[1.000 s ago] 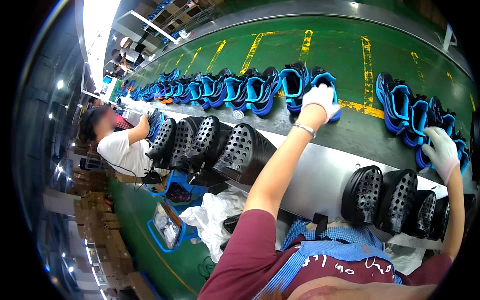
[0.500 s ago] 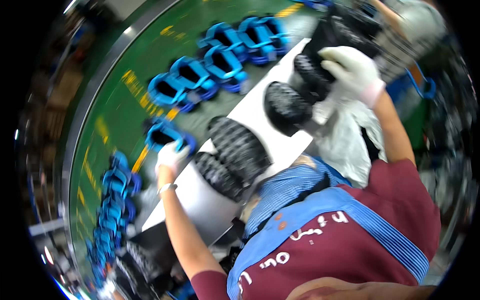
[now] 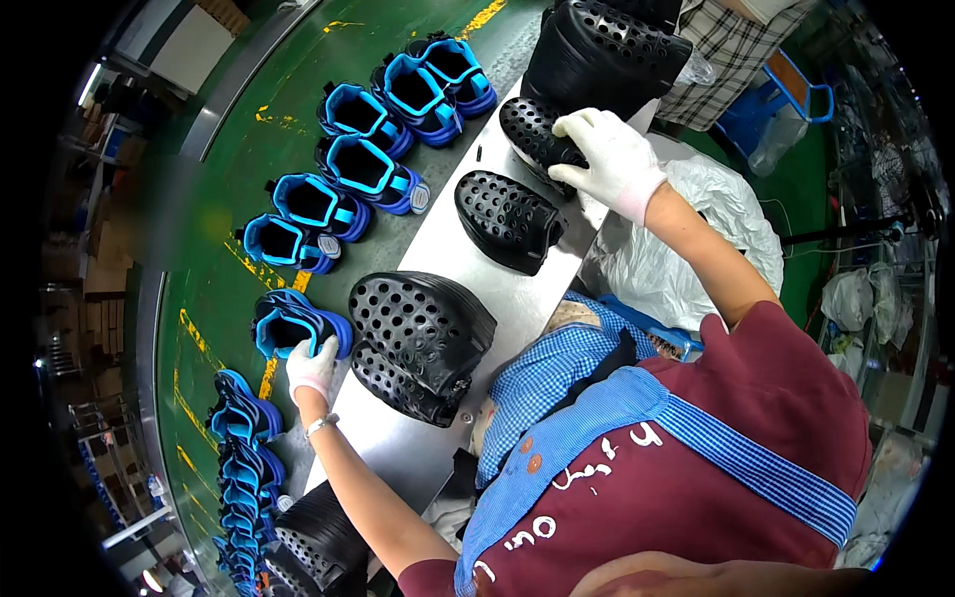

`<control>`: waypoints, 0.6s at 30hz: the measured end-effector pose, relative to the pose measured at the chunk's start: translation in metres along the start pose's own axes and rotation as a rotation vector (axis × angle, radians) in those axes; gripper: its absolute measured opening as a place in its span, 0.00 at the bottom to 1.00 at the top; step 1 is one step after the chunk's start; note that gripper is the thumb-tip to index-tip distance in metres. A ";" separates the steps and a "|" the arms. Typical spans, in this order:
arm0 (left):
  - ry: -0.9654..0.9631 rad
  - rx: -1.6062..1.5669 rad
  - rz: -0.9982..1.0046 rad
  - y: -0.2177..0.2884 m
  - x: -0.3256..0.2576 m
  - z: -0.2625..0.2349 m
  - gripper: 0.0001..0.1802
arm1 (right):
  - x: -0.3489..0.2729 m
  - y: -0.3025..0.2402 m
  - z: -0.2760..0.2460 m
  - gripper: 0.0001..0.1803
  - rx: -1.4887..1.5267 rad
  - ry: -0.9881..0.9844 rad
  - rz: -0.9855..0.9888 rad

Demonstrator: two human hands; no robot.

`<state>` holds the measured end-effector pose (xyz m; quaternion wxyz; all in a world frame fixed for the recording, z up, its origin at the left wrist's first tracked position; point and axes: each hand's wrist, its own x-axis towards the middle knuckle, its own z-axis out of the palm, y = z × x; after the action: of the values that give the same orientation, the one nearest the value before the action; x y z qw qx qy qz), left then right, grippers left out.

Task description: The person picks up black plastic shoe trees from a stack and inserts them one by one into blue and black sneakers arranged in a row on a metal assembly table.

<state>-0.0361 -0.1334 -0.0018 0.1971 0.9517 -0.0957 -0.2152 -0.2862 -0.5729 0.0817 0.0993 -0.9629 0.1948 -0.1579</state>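
In white gloves, both my hands are over the metal work surface. My left hand (image 3: 313, 368) grips the near edge of a blue-and-black shoe (image 3: 289, 324), its thumb by the light blue lined opening. Around the end of a black perforated shoe insert (image 3: 534, 131), my right hand (image 3: 615, 162) curls with thumb and fingers on either side. A second black insert (image 3: 505, 217) lies just nearer, apart from the hand. Between my hands is a nested stack of larger perforated inserts (image 3: 423, 333), close beside the held shoe.
Several blue-lined shoes (image 3: 363, 164) stand in pairs on the green conveyor (image 3: 214, 269), with a tight row of shoes (image 3: 244, 468) at lower left. More black inserts (image 3: 607, 60) are stacked at the far end. A white plastic bag (image 3: 676, 249) hangs right; another person in checked clothing (image 3: 731, 55) is beyond.
The view has shifted and sharpened, so the work surface appears further left. My left hand stays at the shoe and my right hand at the insert.
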 end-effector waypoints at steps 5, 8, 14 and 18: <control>0.176 0.075 0.032 0.006 -0.005 0.000 0.21 | 0.002 0.009 0.008 0.20 -0.017 0.056 -0.038; 0.155 0.058 -0.035 0.004 -0.009 0.000 0.25 | 0.001 0.013 0.006 0.19 0.003 0.073 -0.092; 0.247 0.052 0.105 0.003 -0.026 -0.001 0.32 | 0.002 0.020 0.000 0.20 -0.014 0.034 -0.098; 0.290 0.047 0.126 0.007 -0.042 -0.006 0.31 | 0.001 0.023 -0.010 0.20 -0.014 0.062 -0.172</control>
<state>-0.0713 -0.1269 0.0219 0.1999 0.9692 -0.1309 -0.0603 -0.2971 -0.5953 0.0851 0.0727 -0.9714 0.1153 -0.1943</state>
